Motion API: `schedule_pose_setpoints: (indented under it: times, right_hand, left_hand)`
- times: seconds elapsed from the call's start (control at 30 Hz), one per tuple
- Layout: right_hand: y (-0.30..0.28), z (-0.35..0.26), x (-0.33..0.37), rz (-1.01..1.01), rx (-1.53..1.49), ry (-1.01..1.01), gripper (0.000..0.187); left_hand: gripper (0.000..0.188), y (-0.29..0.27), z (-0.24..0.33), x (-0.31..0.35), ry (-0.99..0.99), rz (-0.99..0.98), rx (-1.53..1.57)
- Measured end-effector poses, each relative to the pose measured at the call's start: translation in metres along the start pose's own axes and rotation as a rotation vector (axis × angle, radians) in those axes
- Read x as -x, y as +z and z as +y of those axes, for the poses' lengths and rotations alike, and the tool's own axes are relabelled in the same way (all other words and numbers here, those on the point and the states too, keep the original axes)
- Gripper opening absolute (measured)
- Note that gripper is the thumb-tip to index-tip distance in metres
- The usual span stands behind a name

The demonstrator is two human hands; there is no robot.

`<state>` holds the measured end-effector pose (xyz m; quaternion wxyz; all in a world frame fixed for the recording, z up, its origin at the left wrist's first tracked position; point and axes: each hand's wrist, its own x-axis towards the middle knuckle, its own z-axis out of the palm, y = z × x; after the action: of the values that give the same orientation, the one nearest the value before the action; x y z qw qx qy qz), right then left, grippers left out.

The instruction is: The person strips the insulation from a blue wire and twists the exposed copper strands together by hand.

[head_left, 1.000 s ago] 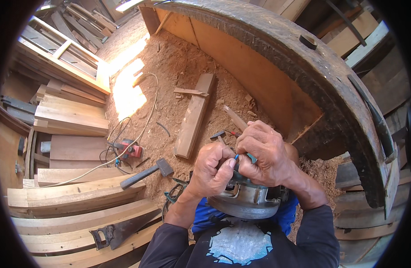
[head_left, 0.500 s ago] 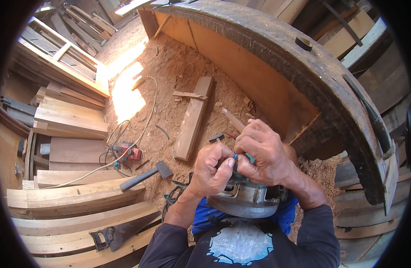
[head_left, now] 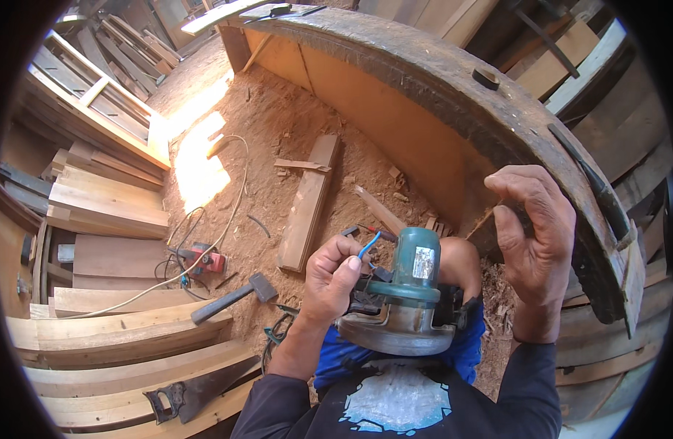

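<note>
My left hand [head_left: 329, 277] pinches a short blue wire [head_left: 369, 244] between thumb and fingers, and the wire's free end points up and to the right. Raised to the right, my right hand [head_left: 535, 233] has its fingers apart and curved, with nothing visible in it. Between the hands a green power router [head_left: 417, 257] rests on my lap, its motor housing upright above a grey metal base [head_left: 395, 335]. Neither hand grips the router. A thin dark tool with a red part [head_left: 367, 228] lies just beyond my left hand, partly hidden.
Left of me lie a hammer [head_left: 237, 296], a handsaw [head_left: 194, 395] and a red power tool [head_left: 205, 257] with a cord. Planks [head_left: 311, 205] lie on the sawdust-covered floor [head_left: 278, 110]. A workbench [head_left: 424, 62] curves along the far and right side, with a tape roll [head_left: 486, 78] on it.
My right hand has come away from the left, moving right and opening. The left hand keeps the blue wire, now more exposed. The router's green housing has come into plain view.
</note>
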<state>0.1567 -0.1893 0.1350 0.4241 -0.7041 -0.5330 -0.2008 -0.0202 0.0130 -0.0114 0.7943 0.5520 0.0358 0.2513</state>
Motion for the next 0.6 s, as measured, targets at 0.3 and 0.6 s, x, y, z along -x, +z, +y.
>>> schedule_pose_setpoints:
  times: [0.3, 0.6]
  right_hand:
    - [0.021, 0.017, 0.004, -0.485, -0.140, 0.033, 0.024]
    - [0.087, 0.035, 0.027, -0.912, -0.273, 0.125, 0.030]
  left_hand:
    - [0.011, -0.009, 0.009, 0.006, 0.089, 0.067, -0.092]
    - [0.012, -0.002, 0.007, 0.005, 0.328, 0.079, 0.069]
